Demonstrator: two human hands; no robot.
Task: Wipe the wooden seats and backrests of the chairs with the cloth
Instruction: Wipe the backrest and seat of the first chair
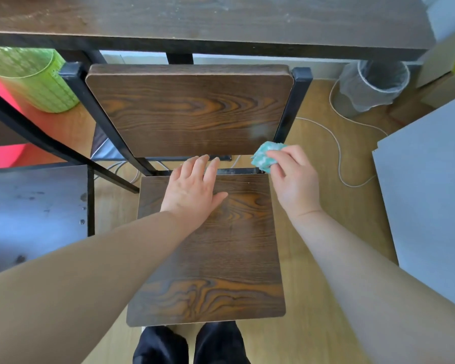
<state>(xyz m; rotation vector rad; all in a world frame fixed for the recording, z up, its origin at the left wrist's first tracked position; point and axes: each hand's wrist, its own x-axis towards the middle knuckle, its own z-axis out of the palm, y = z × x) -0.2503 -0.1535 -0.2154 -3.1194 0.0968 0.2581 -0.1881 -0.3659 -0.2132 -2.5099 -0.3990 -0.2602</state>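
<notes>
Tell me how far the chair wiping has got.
Done: only a hazy smear low on the right of the backrest suggests wiping there. In hand: the right hand pinches the cloth at that corner; the left hand lies flat on the seat. Left: the seat shows no wipe marks.

A dark wooden table [221, 19] spans the far edge, its black frame running beneath. Under it at the far left stands a green mesh basket [34, 77], with something bright pink [3, 153] just beside it, blurred. At the far right a grey bin [373, 85] with a clear liner sits on the light wooden floor [313, 298]. A white cable [338, 151] loops across the floor near the bin. Pale grey boards [431, 206] fill the right side.
</notes>
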